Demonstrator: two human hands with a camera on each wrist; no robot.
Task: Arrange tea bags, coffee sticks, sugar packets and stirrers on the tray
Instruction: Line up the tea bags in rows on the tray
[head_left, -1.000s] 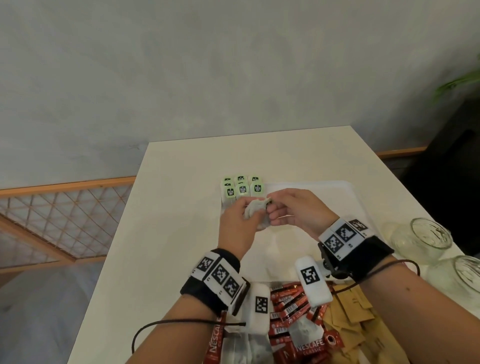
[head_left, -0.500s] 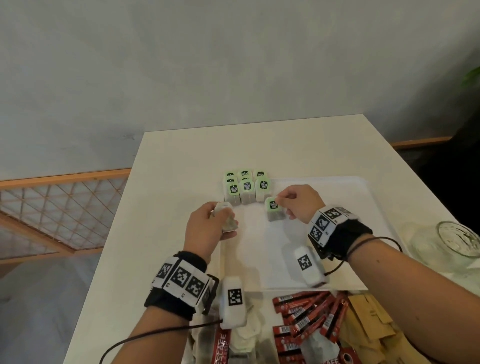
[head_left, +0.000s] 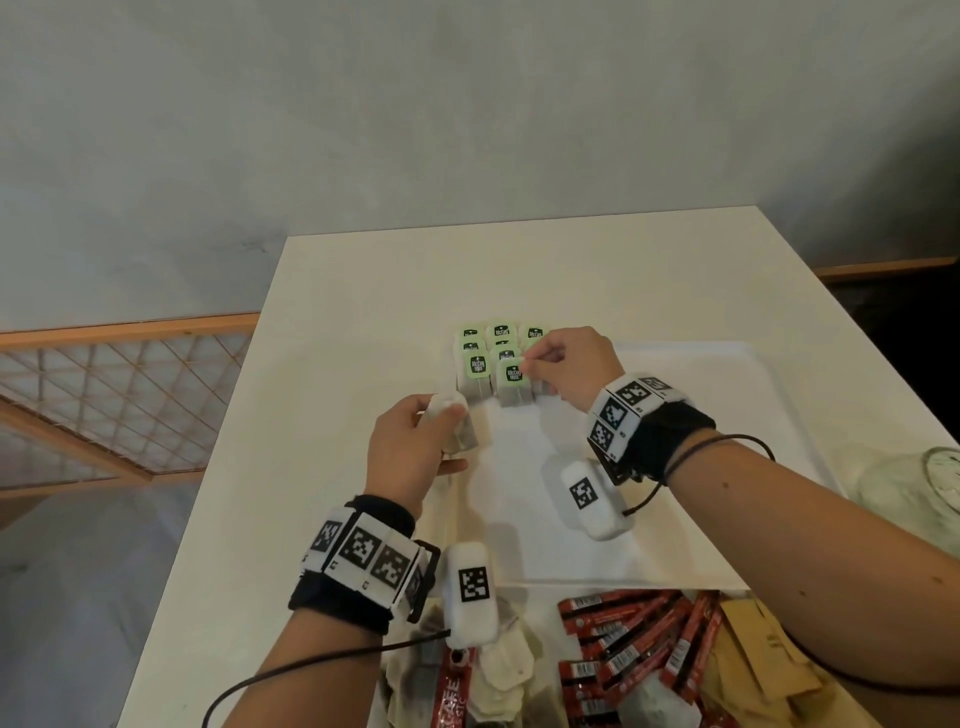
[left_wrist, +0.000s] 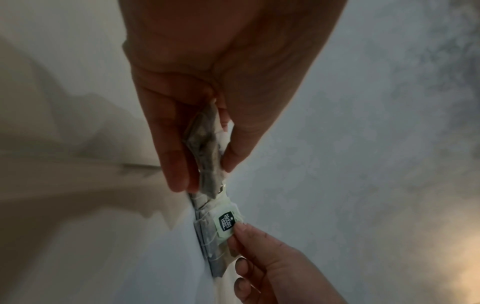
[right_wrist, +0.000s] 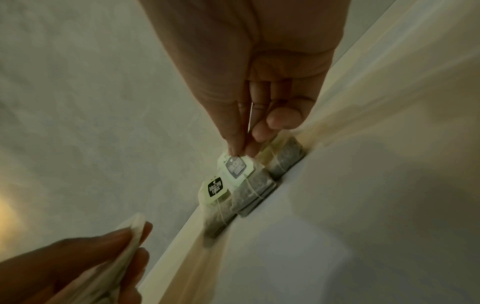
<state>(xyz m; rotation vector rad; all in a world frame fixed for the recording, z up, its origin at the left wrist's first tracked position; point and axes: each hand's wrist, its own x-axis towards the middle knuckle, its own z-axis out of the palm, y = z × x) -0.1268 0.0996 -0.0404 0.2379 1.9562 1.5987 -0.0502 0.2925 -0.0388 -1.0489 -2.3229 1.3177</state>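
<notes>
Several tea bags with green tags (head_left: 493, 353) stand in rows at the far left corner of the white tray (head_left: 727, 467). My right hand (head_left: 524, 366) pinches the green tag of the front tea bag (right_wrist: 235, 167) of the middle row, and the bag rests on the tray against the others. My left hand (head_left: 441, 415) hovers over the tray's left edge and grips a small bunch of tea bags (left_wrist: 207, 152) between thumb and fingers. Red coffee sticks (head_left: 634, 654) and brown sugar packets (head_left: 758, 660) lie in a pile near me. No stirrers show.
The tray lies on a white table (head_left: 337, 364). Loose tea bags (head_left: 498, 670) lie by my left wrist. Glass jars (head_left: 930, 478) stand at the right edge. A wooden lattice rail (head_left: 104, 395) runs to the left, below the table.
The hands, joined over one tea bag a second ago, have parted. My right hand carried a tea bag to the rows and set it down; my left drew back left with its bunch.
</notes>
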